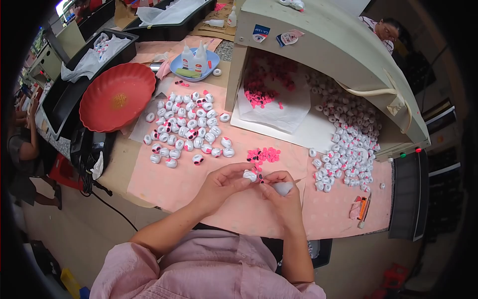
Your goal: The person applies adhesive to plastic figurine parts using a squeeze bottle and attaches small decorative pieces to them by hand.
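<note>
Above the pink-covered table, my left hand (219, 185) pinches a small white rounded figure piece (250, 175). My right hand (285, 202) is closed close beside it, with a whitish translucent bottle (283, 188) in its grip, its thin tip pointing to the right. Between the fingertips of both hands shows a small pink and black piece (261, 177); which hand holds it I cannot tell. Just beyond the hands lies a pile of small flat pink pieces (269, 155), some with black. Farther left stand many white rounded pieces (191, 122), several with pink and black parts on them.
A grey box-like housing (318, 37) covers more pink pieces (260, 97) and a heap of white pieces (348, 154). At the back left are a red bowl (118, 74) and a blue plate (209, 56) with white bottles. An orange cutter (363, 207) lies right.
</note>
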Action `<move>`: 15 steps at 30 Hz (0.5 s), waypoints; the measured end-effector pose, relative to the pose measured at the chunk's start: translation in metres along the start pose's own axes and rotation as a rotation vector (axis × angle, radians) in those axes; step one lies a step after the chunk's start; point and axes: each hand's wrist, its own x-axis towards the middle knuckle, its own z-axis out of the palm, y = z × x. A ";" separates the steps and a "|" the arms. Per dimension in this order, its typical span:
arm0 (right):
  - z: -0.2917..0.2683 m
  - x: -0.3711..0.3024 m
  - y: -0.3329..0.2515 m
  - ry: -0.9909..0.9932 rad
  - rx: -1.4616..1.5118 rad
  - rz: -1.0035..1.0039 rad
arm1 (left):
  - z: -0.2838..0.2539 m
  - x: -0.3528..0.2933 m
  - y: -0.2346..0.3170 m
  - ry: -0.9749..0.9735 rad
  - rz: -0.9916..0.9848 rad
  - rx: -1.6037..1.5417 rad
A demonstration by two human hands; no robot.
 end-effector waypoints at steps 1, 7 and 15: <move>0.000 -0.001 -0.001 -0.009 0.071 0.060 | 0.000 0.000 -0.001 -0.002 -0.002 0.020; -0.007 -0.012 0.004 -0.032 0.268 0.140 | 0.003 -0.001 -0.010 -0.029 0.096 0.183; -0.009 -0.014 0.001 -0.073 0.111 0.193 | 0.006 -0.004 -0.009 -0.040 0.038 0.304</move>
